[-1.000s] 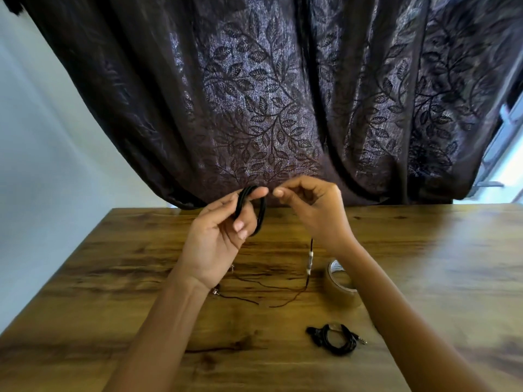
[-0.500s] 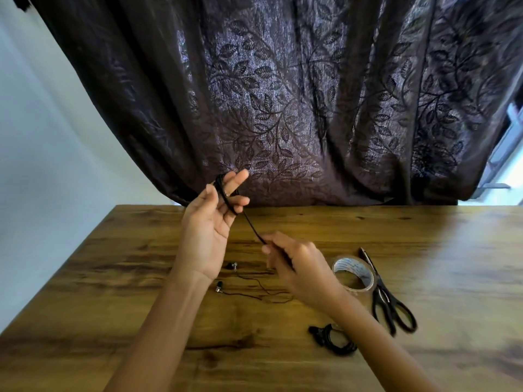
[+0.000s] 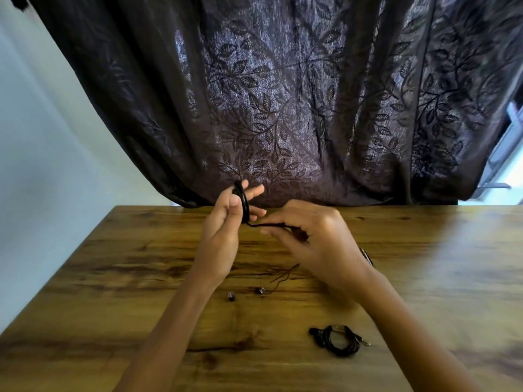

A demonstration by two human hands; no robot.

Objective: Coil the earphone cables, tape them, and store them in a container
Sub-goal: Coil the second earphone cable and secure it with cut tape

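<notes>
My left hand is raised above the wooden table with black earphone cable looped round its fingers. My right hand pinches the free run of that cable just right of the loops, pulled taut. The cable's thin tail trails on the table, ending in two earbuds under my hands. A second earphone, coiled into a black bundle, lies near my right forearm. Only the tip of the scissors shows behind my right wrist; the tape roll is hidden.
A dark leaf-patterned curtain hangs behind the table's far edge. A pale wall is at the left and a window frame at the right. No container is in view.
My right hand has risen from low over the table, level with the left hand, keeping the cable taut. The tape roll and most of the scissors are now covered by my right arm.
</notes>
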